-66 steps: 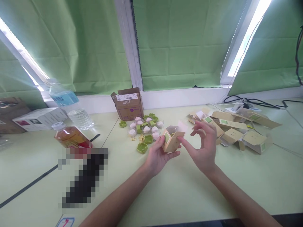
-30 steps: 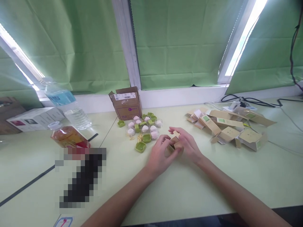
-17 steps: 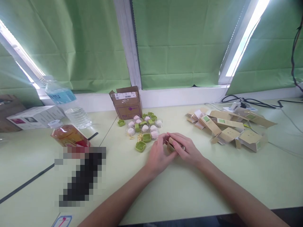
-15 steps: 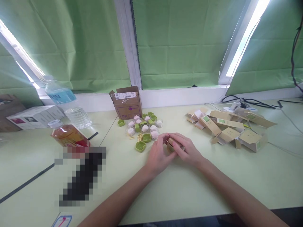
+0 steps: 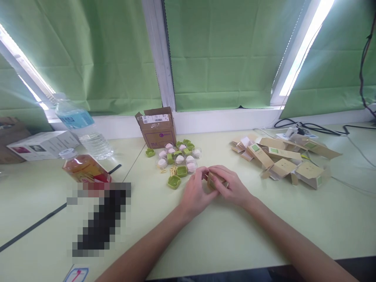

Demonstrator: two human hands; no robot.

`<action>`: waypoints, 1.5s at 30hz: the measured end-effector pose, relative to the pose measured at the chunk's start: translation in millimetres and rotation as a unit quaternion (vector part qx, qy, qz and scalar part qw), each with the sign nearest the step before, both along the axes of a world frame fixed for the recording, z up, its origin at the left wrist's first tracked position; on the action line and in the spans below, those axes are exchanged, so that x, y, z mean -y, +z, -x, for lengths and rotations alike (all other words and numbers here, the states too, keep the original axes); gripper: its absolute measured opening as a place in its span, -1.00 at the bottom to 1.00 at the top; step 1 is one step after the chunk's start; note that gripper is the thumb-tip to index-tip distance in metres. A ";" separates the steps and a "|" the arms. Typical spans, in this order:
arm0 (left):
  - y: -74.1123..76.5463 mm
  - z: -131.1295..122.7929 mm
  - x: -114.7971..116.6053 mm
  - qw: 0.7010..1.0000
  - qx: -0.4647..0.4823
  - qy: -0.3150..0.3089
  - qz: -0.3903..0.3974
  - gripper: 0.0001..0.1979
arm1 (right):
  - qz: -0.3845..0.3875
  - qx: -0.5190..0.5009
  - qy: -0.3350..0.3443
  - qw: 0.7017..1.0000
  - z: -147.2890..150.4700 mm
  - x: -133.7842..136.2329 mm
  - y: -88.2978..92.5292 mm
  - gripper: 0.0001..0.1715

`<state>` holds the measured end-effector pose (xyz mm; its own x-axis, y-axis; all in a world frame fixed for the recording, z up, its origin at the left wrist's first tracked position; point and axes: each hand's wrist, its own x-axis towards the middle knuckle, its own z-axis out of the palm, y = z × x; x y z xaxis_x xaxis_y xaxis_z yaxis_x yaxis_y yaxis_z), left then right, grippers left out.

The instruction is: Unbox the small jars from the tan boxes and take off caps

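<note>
A small brown cardboard box (image 5: 212,182) is held between my two hands, just above or on the table; I cannot tell which. My left hand (image 5: 197,192) grips it from the left, fingers curled at its far edge and thumb along the near side. From the right, my right hand (image 5: 229,185) wraps over it, fingers bent across the top and thumb pressed on its face. Much of the box is hidden by the fingers. Left of my hands lie green plastic dishes (image 5: 174,181), several clear cups with pale pink-white balls (image 5: 179,159) and some yellow bands (image 5: 173,170).
Brown cardboard cartons (image 5: 283,167), partly unfolded, are piled at the right. A larger cardboard box (image 5: 160,133) stands open at the back. On the left are a water bottle (image 5: 94,141), a tea-coloured drink bottle (image 5: 88,168) and a white box (image 5: 44,145). Black cables (image 5: 317,129) run along the back right.
The small box has turned slightly between my fingers, and more of its brown face shows. Both hands have stayed nearly in place, and the other things lie as before.
</note>
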<state>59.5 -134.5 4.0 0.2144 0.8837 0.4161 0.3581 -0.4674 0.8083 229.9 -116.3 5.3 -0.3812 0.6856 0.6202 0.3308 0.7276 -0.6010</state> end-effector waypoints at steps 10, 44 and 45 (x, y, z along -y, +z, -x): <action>-4.1 1.9 -2.5 1.000 -0.020 0.008 0.005 -0.54 | -0.089 0.188 -0.033 0.978 -4.2 3.7 9.5 -0.52; -17.1 7.8 -12.9 0.992 -0.125 -0.020 -0.022 -0.22 | 0.310 0.006 -0.056 0.949 -29.3 -10.1 9.8 -0.50; -17.5 7.4 -13.3 0.992 -0.122 -0.007 -0.020 -0.23 | 0.314 -0.005 -0.055 0.948 -26.3 -9.4 10.4 -0.47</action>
<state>52.1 -121.2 -13.5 0.3258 0.8634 0.3851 0.5340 -0.5042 0.6787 256.2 -106.9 15.7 -0.2825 0.9559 0.0798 0.3763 0.1870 -0.9074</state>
